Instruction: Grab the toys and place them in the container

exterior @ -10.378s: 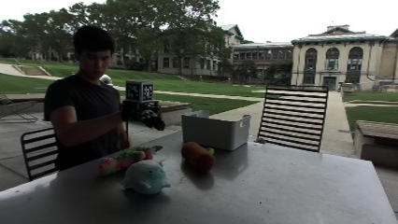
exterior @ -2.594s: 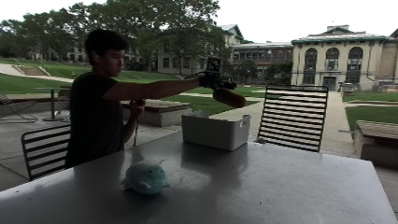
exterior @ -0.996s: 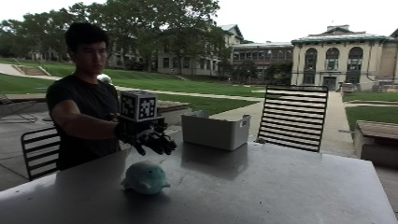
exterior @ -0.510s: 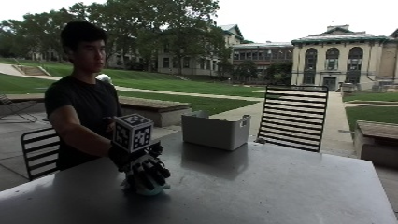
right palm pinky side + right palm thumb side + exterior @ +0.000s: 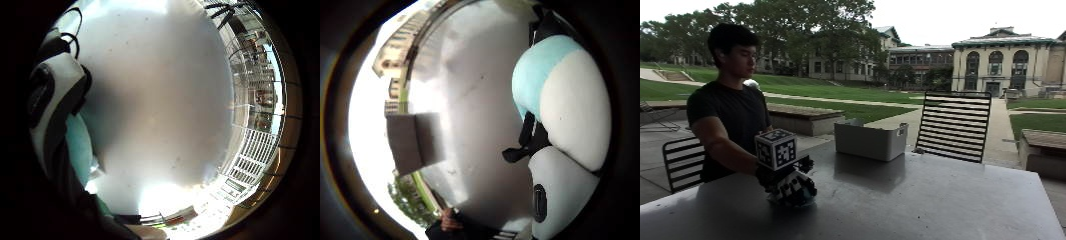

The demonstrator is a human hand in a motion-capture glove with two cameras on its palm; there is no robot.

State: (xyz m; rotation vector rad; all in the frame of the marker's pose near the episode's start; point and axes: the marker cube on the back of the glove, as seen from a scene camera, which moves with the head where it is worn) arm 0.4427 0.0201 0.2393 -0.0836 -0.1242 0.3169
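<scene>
My gloved right hand [image 5: 790, 185] rests low on the grey table [image 5: 926, 210] near its front left. Its fingers curl down over a teal and white plush toy, which the hand almost wholly covers in the outside view. The toy [image 5: 559, 97] bulges close against the palm in the thumb side view, and a teal strip of it [image 5: 80, 146] shows beside the glove in the little finger side view. The grey open container [image 5: 870, 140] stands at the far edge of the table, well apart from the hand; it shows as a box [image 5: 413, 142].
A black slatted chair [image 5: 953, 125] stands behind the table to the right of the container. Another chair [image 5: 681, 161] is behind the person at the left. Bare tabletop [image 5: 165, 110] stretches between hand and container.
The hand has come down from chest height onto the teal plush toy and now covers it. The toy and the container have stayed in place.
</scene>
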